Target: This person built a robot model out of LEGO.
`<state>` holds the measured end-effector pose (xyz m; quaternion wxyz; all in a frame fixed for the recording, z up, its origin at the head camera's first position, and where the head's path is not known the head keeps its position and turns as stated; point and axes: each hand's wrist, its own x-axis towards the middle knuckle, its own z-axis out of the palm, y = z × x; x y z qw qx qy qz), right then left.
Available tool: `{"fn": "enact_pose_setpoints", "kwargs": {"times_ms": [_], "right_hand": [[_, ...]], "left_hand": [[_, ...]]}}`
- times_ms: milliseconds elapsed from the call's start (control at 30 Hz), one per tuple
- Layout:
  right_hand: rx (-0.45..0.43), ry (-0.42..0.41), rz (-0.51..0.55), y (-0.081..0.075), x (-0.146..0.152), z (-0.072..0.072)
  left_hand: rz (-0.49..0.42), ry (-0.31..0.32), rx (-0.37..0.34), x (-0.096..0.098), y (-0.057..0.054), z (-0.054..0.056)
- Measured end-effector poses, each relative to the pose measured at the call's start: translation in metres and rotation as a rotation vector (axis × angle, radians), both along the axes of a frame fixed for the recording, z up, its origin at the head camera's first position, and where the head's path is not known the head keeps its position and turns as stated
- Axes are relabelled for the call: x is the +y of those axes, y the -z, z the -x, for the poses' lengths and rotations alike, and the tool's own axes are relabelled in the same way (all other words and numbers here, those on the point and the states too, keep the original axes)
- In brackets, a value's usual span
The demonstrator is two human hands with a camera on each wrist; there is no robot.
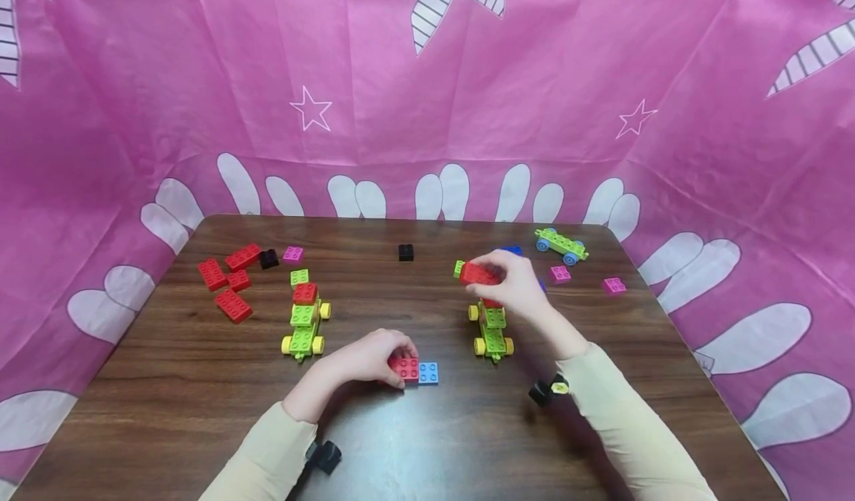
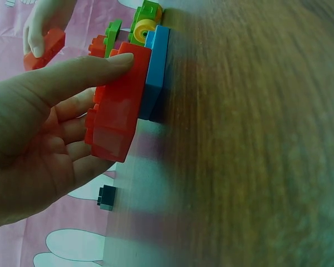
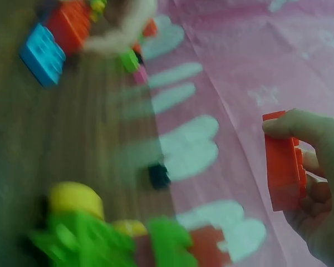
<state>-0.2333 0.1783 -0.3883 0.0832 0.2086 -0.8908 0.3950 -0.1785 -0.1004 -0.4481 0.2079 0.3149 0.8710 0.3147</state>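
Observation:
My left hand (image 1: 374, 356) pinches a red brick (image 2: 119, 105) low over the table, thumb on its side. A light blue brick (image 1: 429, 373) is right against it, nearer the tabletop, its studs showing on the right. My right hand (image 1: 514, 282) grips another red brick (image 3: 282, 167) between thumb and fingers, raised above the table. Below that hand stands the right green vehicle (image 1: 494, 338) with yellow wheels, a red brick at its far end partly covered by the hand. A similar left green vehicle (image 1: 303, 334) carries a red brick (image 1: 305, 293) at its far end.
Several loose red bricks (image 1: 232, 305) lie at the back left near a black brick (image 1: 269, 258), a pink brick (image 1: 293, 254) and a green brick (image 1: 299, 277). Another black brick (image 1: 406, 252) sits back centre. A blue-wheeled base (image 1: 561, 246) and pink bricks (image 1: 614, 286) are back right.

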Motion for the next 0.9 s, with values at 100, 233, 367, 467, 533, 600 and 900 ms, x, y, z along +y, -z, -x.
{"fn": "enact_pose_setpoints", "kwargs": {"times_ms": [100, 233, 367, 467, 533, 600, 900], "right_hand": [[-0.025, -0.059, -0.007, 0.008, -0.012, -0.013], [-0.043, -0.136, -0.040, 0.021, -0.027, -0.029], [-0.090, -0.192, -0.098, 0.036, -0.037, -0.041], [-0.142, -0.220, -0.143, 0.046, -0.041, -0.046], [-0.165, -0.238, -0.171, 0.052, -0.043, -0.048], [-0.177, -0.252, -0.198, 0.057, -0.044, -0.051], [-0.187, -0.291, -0.264, 0.071, -0.049, -0.058]], "left_hand": [[0.000, 0.002, -0.004, 0.000, 0.000, 0.001], [0.002, 0.013, 0.009, 0.000, 0.001, 0.002], [0.004, 0.018, 0.021, 0.001, 0.001, 0.003], [0.010, 0.020, 0.029, 0.001, 0.000, 0.002], [0.018, 0.018, 0.032, 0.002, -0.001, 0.001], [0.019, 0.016, 0.034, 0.002, -0.001, 0.001], [0.002, 0.022, 0.032, 0.003, -0.001, 0.000]]}}
